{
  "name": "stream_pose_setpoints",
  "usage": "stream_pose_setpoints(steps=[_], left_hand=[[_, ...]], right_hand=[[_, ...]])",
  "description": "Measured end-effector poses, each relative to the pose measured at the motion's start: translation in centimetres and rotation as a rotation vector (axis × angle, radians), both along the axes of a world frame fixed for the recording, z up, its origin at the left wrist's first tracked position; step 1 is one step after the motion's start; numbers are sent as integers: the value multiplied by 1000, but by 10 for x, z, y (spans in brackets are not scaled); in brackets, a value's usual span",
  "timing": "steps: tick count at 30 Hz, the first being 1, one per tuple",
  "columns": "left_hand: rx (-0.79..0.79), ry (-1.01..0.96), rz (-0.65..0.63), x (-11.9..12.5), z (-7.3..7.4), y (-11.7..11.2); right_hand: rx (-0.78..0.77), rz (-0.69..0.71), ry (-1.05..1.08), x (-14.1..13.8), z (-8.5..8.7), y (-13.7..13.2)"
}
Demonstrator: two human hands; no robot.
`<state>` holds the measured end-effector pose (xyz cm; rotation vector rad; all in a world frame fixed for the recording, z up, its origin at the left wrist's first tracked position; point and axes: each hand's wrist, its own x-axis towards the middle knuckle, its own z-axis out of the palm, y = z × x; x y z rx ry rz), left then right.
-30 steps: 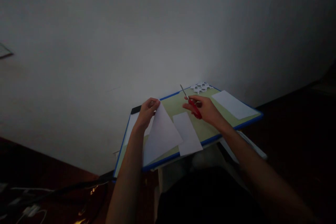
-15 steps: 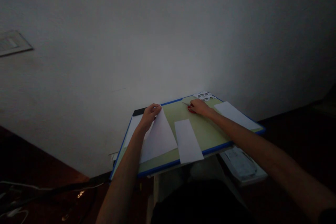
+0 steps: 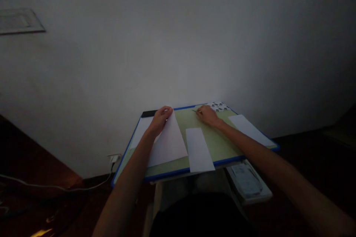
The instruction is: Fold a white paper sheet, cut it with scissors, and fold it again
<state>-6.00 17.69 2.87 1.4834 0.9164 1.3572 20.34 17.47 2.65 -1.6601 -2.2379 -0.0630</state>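
Observation:
My left hand (image 3: 161, 119) is closed, thumb and fingers pinching the top corner of a white sheet of paper (image 3: 171, 143), which lies at a slant on the green board. Part of another white sheet (image 3: 141, 132) shows beneath it at the left. My right hand (image 3: 207, 114) is closed around scissors (image 3: 194, 110); only the dark blade tip sticks out toward the left, the handles being hidden by the fingers. The blade is apart from the paper. Between the hands and nearer me lies a narrow white paper strip (image 3: 199, 149), its end hanging over the board's front edge.
The blue-edged board (image 3: 182, 163) stands against a grey wall. Small cut paper pieces (image 3: 219, 106) pile up behind my right hand. A white sheet (image 3: 250, 130) lies at the right, a black block (image 3: 148, 113) at the back left. A plug with cable (image 3: 114, 159) is at lower left.
My right hand has turned over the scissors, so the red handle seen before is now hidden. My left hand keeps its pinch on the sheet. The view has shifted slightly.

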Motion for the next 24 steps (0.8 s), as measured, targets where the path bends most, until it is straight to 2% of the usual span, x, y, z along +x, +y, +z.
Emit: stream_pose_setpoints(steps=[3, 7, 9, 10, 12, 14, 18, 21, 24], left_hand=[[9, -38, 23, 1, 1, 0], [13, -67, 73, -2, 0, 4], [19, -73, 97, -4, -1, 5], [22, -75, 106, -4, -1, 6], [29, -78, 117, -5, -1, 6], [32, -81, 123, -6, -1, 7], [28, -78, 127, -5, -1, 6], [34, -69, 129, -5, -1, 5], [44, -60, 132, -6, -1, 4]], right_hand=[[-2, 234, -17, -6, -4, -57], [5, 646, -100, 2, -32, -148], [6, 745, -193, 12, -47, -178], [24, 744, -238, 18, -52, -187], [100, 730, -292, 31, -57, -197], [160, 718, -292, 43, -55, -198], [205, 672, -224, 57, -45, -195], [225, 690, -195, 62, -45, -191], [269, 618, -127, 73, -45, -181]])
